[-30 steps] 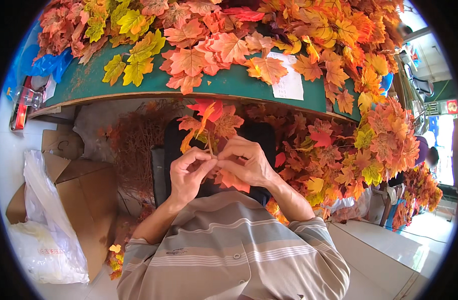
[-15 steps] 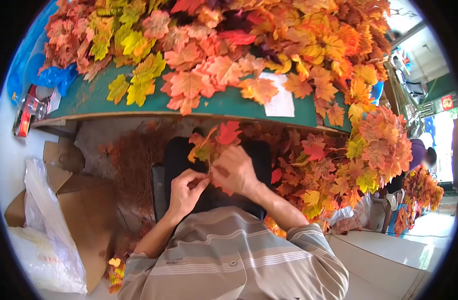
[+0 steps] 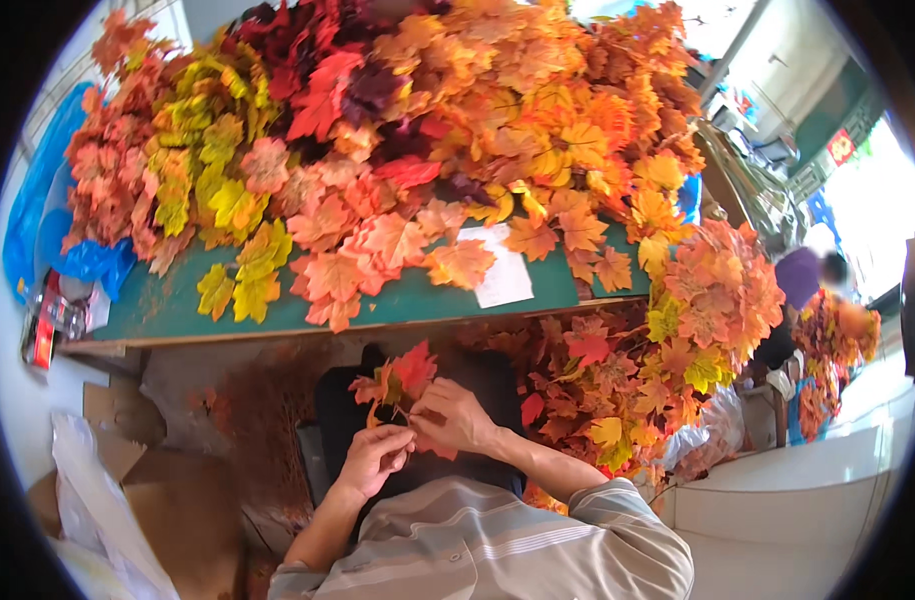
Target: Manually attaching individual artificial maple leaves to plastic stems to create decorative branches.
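Above my lap, both hands meet at a small sprig of artificial maple leaves [image 3: 414, 370], red, orange and green. My left hand [image 3: 374, 460] pinches its thin stem from below, thumb against forefinger. Close beside it, my right hand [image 3: 451, 415] has its fingers curled round the stem just under the leaves. A reddish leaf [image 3: 437, 451] shows below the right fingers. Exactly where each fingertip presses is partly hidden.
Ahead stands a green table [image 3: 177, 308] heaped with artificial leaves [image 3: 537, 90]. A white paper [image 3: 499, 270] lies near its front edge. More leaf bunches [image 3: 667, 350] hang at right. Cardboard boxes [image 3: 187, 510] and a plastic bag [image 3: 97, 500] sit at left. Another person [image 3: 799, 280] is far right.
The view has tilted upward, so table and hands appear lower. My right fingers have shifted slightly on the stem, and both hands still hold the leaf sprig.
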